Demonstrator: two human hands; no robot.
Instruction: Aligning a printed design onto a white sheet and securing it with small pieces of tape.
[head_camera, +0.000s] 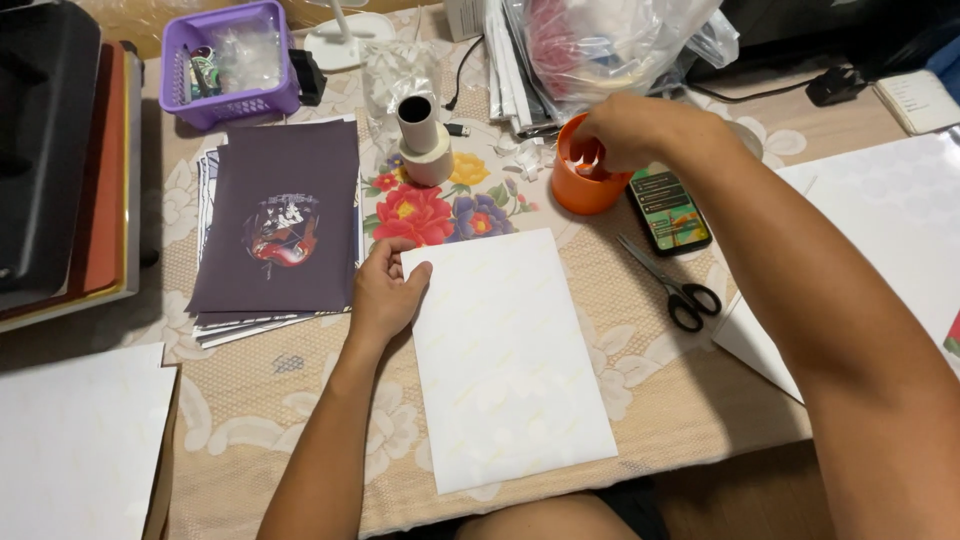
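A white sheet (505, 360) lies flat on the floral tablecloth in front of me. My left hand (385, 290) rests on the sheet's upper left corner, thumb and fingers pinching the edge. My right hand (625, 130) reaches over an orange cup (580, 190) at the back, fingers dipped into its mouth; what they grip is hidden. Black-handled scissors (672, 285) lie right of the sheet, and a phone (668, 210) with a lit screen sits beside the cup.
A stack of dark purple printed sheets (280, 225) lies left of my hand. A tape roll with a cardboard tube (424, 140), a purple basket (225, 65), plastic bags (610, 45), a heat press (55, 160) and large white sheets (890, 220) surround the area.
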